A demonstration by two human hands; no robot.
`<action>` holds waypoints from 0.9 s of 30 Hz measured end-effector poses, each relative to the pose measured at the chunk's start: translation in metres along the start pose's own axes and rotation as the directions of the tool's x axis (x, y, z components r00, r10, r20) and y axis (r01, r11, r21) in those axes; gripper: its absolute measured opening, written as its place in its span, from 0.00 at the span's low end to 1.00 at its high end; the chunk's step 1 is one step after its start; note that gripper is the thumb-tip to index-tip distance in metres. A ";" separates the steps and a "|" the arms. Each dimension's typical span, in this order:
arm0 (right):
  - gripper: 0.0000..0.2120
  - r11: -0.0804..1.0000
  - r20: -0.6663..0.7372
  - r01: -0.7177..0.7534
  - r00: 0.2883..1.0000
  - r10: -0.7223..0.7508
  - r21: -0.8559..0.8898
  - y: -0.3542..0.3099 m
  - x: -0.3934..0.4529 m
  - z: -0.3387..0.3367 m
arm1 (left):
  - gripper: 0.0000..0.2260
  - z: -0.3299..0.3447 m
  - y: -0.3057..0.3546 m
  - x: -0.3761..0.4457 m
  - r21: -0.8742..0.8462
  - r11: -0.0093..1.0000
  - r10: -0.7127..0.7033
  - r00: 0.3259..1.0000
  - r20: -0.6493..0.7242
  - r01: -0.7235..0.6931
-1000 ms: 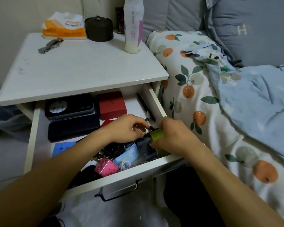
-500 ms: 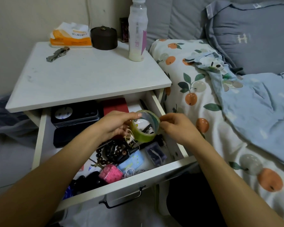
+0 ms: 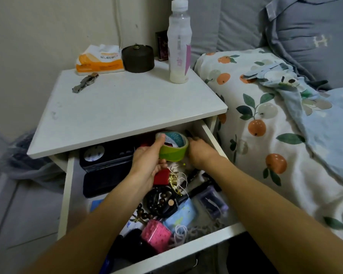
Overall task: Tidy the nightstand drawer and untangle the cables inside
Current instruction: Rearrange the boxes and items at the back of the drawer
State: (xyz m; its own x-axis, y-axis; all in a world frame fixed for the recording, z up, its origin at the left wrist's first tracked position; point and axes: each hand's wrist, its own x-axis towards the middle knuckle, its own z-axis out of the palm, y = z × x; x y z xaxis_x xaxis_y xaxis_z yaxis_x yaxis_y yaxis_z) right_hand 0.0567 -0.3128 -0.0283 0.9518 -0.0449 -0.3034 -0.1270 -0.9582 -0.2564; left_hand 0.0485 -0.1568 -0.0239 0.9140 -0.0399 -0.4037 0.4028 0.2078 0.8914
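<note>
The tidying looks barely begun: the left hand [image 3: 147, 161] grips a green tape roll [image 3: 173, 148] over the back of the open drawer [image 3: 66, 186], the right hand [image 3: 199, 153] touches its far side, and tangled white cords [image 3: 183, 233] wait untouched at the front

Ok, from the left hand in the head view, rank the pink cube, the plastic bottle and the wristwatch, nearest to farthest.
From the left hand:
1. Pink cube, drawer front, below the hand.
2. Wristwatch, nightstand top, back left.
3. Plastic bottle, back right; close to the watch's distance, so this order is unsure.
</note>
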 end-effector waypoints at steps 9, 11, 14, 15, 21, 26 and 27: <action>0.15 0.969 0.011 -0.023 1.000 0.027 -0.246 -0.005 -0.027 0.008 | 0.28 -0.005 -0.010 0.006 0.148 0.989 0.027 0.999 -0.034 -0.022; 0.15 0.964 0.026 -0.024 0.999 0.031 -0.264 -0.004 -0.037 0.009 | 0.27 -0.002 -0.011 0.004 0.122 0.992 0.027 1.000 -0.016 -0.025; 0.14 0.967 0.014 -0.035 0.999 0.040 -0.251 -0.004 -0.047 0.006 | 0.25 0.002 -0.012 0.004 0.159 0.985 0.075 0.997 -0.007 -0.073; 0.14 0.971 0.010 -0.039 0.999 0.043 -0.237 -0.005 -0.050 0.005 | 0.26 0.004 -0.012 0.005 0.184 0.978 0.106 0.994 -0.005 -0.103; 0.17 0.966 0.035 -0.062 0.997 0.073 -0.252 -0.005 -0.060 0.001 | 0.25 0.029 -0.012 0.027 0.380 0.910 0.183 0.983 -0.016 -0.164; 0.17 0.960 0.086 -0.043 0.994 0.069 -0.277 -0.001 -0.067 0.003 | 0.23 0.039 -0.014 0.029 0.934 0.228 0.418 0.894 0.163 -0.277; 0.17 0.964 0.096 -0.048 0.993 0.075 -0.262 0.001 -0.068 0.003 | 0.25 0.040 -0.015 0.028 0.955 0.103 0.429 0.879 0.210 -0.278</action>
State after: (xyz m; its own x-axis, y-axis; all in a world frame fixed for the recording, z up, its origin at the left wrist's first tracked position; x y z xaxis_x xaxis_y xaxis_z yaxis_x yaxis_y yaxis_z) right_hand -0.0093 -0.3098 -0.0107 0.9085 -0.0897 -0.4081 -0.0946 -0.9955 0.0082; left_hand 0.0697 -0.1998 -0.0405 0.9860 -0.1508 0.0707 -0.1666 -0.9010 0.4007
